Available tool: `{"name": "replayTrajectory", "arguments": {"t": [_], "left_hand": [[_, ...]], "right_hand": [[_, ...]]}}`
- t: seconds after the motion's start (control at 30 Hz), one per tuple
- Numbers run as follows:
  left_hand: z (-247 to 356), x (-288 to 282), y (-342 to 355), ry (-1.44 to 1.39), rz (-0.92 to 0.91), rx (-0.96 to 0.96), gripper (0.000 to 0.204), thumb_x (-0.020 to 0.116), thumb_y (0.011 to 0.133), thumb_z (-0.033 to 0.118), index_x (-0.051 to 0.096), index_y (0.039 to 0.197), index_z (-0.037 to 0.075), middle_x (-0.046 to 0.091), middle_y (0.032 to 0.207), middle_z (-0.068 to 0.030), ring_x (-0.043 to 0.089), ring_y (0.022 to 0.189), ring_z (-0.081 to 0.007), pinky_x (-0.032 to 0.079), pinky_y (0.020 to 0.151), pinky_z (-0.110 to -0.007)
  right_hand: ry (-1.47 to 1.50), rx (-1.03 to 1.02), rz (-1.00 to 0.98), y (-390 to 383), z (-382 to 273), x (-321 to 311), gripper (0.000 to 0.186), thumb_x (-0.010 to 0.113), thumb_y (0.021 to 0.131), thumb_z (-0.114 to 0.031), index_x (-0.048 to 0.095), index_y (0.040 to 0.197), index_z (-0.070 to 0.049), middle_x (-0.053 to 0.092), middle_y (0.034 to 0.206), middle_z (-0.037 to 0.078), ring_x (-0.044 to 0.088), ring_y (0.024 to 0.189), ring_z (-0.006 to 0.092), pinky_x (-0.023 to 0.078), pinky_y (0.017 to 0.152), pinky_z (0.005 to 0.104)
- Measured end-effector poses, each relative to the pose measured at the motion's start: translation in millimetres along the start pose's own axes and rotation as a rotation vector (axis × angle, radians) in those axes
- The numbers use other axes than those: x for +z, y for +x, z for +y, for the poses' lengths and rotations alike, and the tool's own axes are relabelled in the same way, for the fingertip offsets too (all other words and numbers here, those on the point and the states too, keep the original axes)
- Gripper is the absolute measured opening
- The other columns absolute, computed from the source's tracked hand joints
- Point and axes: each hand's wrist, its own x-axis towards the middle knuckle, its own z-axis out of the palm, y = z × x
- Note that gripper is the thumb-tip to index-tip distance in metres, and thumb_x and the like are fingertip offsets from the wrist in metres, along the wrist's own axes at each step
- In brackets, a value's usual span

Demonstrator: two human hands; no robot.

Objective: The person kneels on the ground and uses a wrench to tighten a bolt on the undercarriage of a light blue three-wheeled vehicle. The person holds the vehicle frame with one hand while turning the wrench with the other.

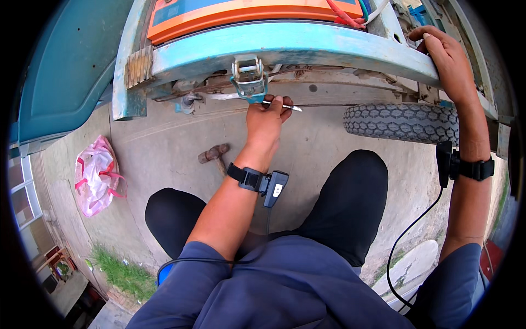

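Note:
My left hand (266,116) is closed in a pinch on a thin silvery rod (290,107), whose pale end points right. It sits just below a metal bracket (249,82) fixed under a light-blue painted beam (307,46). At the upper right, my right hand (446,57) reaches over the beam's right end. Its thumb and fingers are curled together, and whatever they may hold cannot be made out. Black straps with small devices circle both my wrists.
Above the beam sits an orange box (235,19) with red cables (345,16) at its right. A tyre (402,122) stands beneath at right. A hammer (215,154) and a pink-and-white plastic bag (97,176) lie on the concrete. A teal panel (66,60) rises at left.

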Motion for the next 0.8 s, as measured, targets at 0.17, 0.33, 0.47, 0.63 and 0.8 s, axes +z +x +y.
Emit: {"name": "replayTrajectory", "arguments": {"t": [0.17,0.33,0.47,0.63,0.8], "left_hand": [[10.8,8.7,-1.7,-0.086,-0.032,-0.013,0.007,0.054,0.099,0.009,0.051,0.1,0.003,0.067,0.099,-0.0138,0.068,0.095,-0.0259,0.057,0.084,-0.039],[9.7,8.6,-0.4,-0.091,-0.002,0.003,0.008,0.055,0.099,0.01,0.053,0.1,0.002,0.066,0.101,-0.0144,0.069,0.096,-0.0278,0.058,0.083,-0.039],[30.8,15.3,-15.0,-0.205,-0.05,-0.042,0.009,0.054,0.1,0.01,0.056,0.101,0.001,0.066,0.101,-0.0143,0.068,0.098,-0.0301,0.059,0.083,-0.04],[46.9,11.8,-29.1,-0.241,-0.125,-0.102,0.01,0.052,0.1,0.008,0.057,0.101,0.0,0.065,0.101,-0.0141,0.068,0.1,-0.0316,0.059,0.084,-0.039],[44.4,3.6,-31.2,-0.288,-0.155,-0.114,0.01,0.052,0.1,0.009,0.057,0.101,0.0,0.064,0.102,-0.0133,0.067,0.103,-0.0323,0.058,0.086,-0.04]], "right_hand": [[0.025,0.017,-0.015,1.0,2.3,-0.3,0.038,0.044,0.092,-0.028,0.068,0.102,-0.001,0.064,0.082,0.009,0.058,0.077,0.0156,0.046,0.075,0.029],[0.005,0.006,-0.008,0.8,1.5,-0.1,0.038,0.044,0.092,-0.028,0.068,0.102,-0.002,0.064,0.082,0.009,0.058,0.077,0.016,0.046,0.075,0.0294],[-0.018,0.006,-0.016,1.6,-2.9,0.3,0.038,0.044,0.091,-0.029,0.068,0.101,-0.002,0.064,0.082,0.01,0.059,0.078,0.0168,0.047,0.076,0.0299],[-0.062,0.017,0.017,0.4,3.2,-0.5,0.039,0.044,0.09,-0.03,0.069,0.101,-0.001,0.065,0.081,0.012,0.061,0.077,0.0191,0.047,0.075,0.0309],[-0.072,0.002,0.027,1.4,-2.8,-0.2,0.04,0.044,0.089,-0.03,0.069,0.099,-0.001,0.066,0.083,0.013,0.062,0.076,0.0211,0.048,0.075,0.0325]]}}
